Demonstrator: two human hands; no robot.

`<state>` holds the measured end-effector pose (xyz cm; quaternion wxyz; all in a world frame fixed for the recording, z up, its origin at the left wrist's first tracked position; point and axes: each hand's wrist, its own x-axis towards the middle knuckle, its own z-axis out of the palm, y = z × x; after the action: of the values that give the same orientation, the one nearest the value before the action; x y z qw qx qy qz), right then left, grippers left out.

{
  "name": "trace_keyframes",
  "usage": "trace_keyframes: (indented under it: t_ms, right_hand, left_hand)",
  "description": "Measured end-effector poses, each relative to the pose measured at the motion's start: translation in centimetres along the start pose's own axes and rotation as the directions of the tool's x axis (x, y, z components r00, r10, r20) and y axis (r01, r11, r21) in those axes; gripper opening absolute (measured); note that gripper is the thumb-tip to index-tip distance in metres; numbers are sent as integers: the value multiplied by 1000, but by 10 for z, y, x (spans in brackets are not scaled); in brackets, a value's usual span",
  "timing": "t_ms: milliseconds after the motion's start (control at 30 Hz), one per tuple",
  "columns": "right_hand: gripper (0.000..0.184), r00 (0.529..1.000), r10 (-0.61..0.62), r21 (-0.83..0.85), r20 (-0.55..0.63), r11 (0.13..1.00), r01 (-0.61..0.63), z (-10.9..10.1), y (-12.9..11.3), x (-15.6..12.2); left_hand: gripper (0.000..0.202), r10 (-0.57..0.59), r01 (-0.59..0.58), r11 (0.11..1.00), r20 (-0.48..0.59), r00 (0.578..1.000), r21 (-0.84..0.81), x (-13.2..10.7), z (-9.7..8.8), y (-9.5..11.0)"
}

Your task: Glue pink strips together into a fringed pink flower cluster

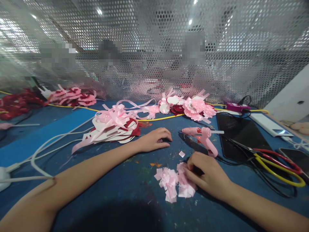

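Note:
My left hand (155, 140) rests on the blue tabletop with its fingers curved and the thumb apart, holding nothing that I can see. Beneath the fingertips of my right hand (209, 174) lies a pile of small pink ribbon pieces (186, 185); finger and thumb close on its edge. A second pile of ribbon pieces (168, 182) is just left of that one. One loose pink square (182, 154) lies between my hands. Beyond my right hand, a pink glue gun (205, 138) lies on its side with a white glue stick in its back end.
Scissors (272, 161) with red and yellow handles lie at right across a black tablet (241, 135). White and red cut shapes with pink ribbon (113, 125) are piled behind my left forearm. Pink rosettes (195, 108) stand against the perforated metal screen (149, 64). White cables (38, 154) run at left.

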<state>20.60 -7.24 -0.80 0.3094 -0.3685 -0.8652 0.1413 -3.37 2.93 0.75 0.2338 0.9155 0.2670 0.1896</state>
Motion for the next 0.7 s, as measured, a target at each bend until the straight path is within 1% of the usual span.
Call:
trace_keyframes:
  t_ms: [33, 100, 167, 200, 300, 400, 467, 533, 600, 633, 700]
  right_hand:
    - [18, 1000, 23, -7, -3, 1000, -24, 0, 0, 0]
    - [17, 997, 72, -27, -20, 997, -73, 0, 0, 1]
    - [9, 996, 81, -51, -39, 995, -83, 1, 1, 2]
    - [8, 997, 68, -72, -43, 995, -71, 1, 1, 2]
    - [25, 999, 31, -158, -18, 987, -33, 4, 3, 2]
    - [29, 1000, 22, -211, 9, 977, -19, 5, 4, 1]
    - [29, 999, 34, -189, 20, 981, -29, 4, 4, 1]
    - [27, 998, 62, -137, 17, 989, -59, 2, 4, 1]
    - [23, 996, 86, -79, 6, 993, -85, 0, 2, 2]
    - [21, 996, 92, -56, 0, 994, -92, -1, 2, 2]
    - [18, 996, 85, -22, -6, 996, -85, -3, 0, 2]
  left_hand:
    - [16, 22, -22, 1000, 6, 1000, 15, 0, 1, 0]
    - [23, 53, -53, 998, 1, 999, 45, -1, 3, 0]
    - [26, 70, -69, 995, -21, 997, 77, -1, 4, 1]
    - [26, 76, -72, 993, -37, 996, 93, -2, 4, 2]
    - [24, 86, -70, 987, -110, 990, 142, -3, 3, 5]
    - [23, 95, -58, 982, -205, 974, 178, -4, 2, 7]
    - [21, 99, -47, 981, -278, 955, 188, -5, 2, 10]
    - [18, 102, -37, 981, -351, 931, 188, -6, 5, 19]
    - [16, 95, -31, 987, -409, 908, 160, -8, 11, 32]
    - [15, 66, -26, 995, -436, 897, 97, -9, 14, 40]
    - [15, 36, -51, 998, -392, 919, -28, -10, 22, 57]
